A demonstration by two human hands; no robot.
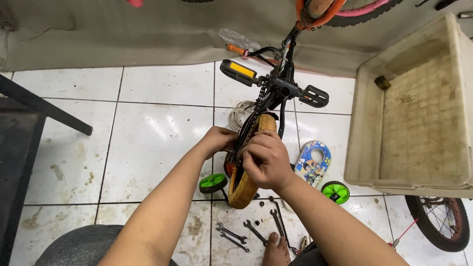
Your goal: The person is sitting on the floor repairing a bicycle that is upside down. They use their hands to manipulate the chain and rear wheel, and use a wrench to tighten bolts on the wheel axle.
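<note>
1. Gripping the rear wheel (245, 184) of a small upturned bicycle (276, 88), both hands work at its hub; this tan-tyred wheel stands on edge at the middle of the white tiled floor (148, 143).
2. The left hand (217, 139) sits on the left side of the wheel, with fingers curled around the axle area; what they pinch I cannot tell.
3. The right hand (266, 160) lies over the top of the wheel, fingers bent and closed on the tyre and the chain (259, 96) beside it.
4. Two green training wheels (213, 182) stand low on both sides of the wheel.
5. Several wrenches (231, 235) lie on the tiles just below the wheel, near a bare foot (276, 251).
6. A colourful cartoon chain guard (313, 162) lies flat to the right of the wheel.
7. A black pedal with a yellow reflector (238, 71) sticks out above the wheel, to the left.
8. A big dirty beige tub (419, 113) stands well to the right of the wheel.
</note>
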